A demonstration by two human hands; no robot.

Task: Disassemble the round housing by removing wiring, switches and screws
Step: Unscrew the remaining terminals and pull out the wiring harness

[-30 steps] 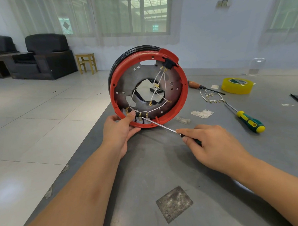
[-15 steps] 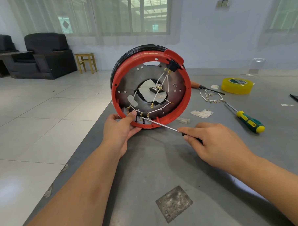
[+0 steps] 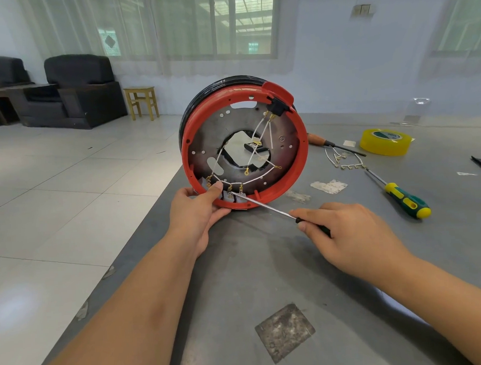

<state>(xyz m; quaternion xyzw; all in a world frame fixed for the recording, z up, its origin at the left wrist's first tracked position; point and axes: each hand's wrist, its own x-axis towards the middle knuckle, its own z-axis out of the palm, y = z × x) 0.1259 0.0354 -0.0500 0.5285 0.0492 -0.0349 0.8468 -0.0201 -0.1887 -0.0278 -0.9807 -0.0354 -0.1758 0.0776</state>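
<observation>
The grey table (image 3: 265, 264) carries everything, and the round housing (image 3: 301, 157) stands on its edge near the table's left border, its open face turned to the person. It looks rigid, with a red plastic rim and a dark metal plate inside, and probably it is not very heavy, but standing upright it can roll or fall, so the best place to take it is the lower rim. The left hand (image 3: 199, 211) does exactly this: it grips the bottom-left part of the rim, with the thumb pressed inside near the terminals. The right hand (image 3: 349, 232) lies to the right of the housing, a little apart from it, with fingers curled around the black handle of a screwdriver (image 3: 262, 206). The thin shaft reaches up-left, and its tip touches a small terminal at the bottom of the plate. The white wires (image 3: 262, 131) are thin and soft; their brass lugs seem easy to bend, so I think only gentle force is needed.
</observation>
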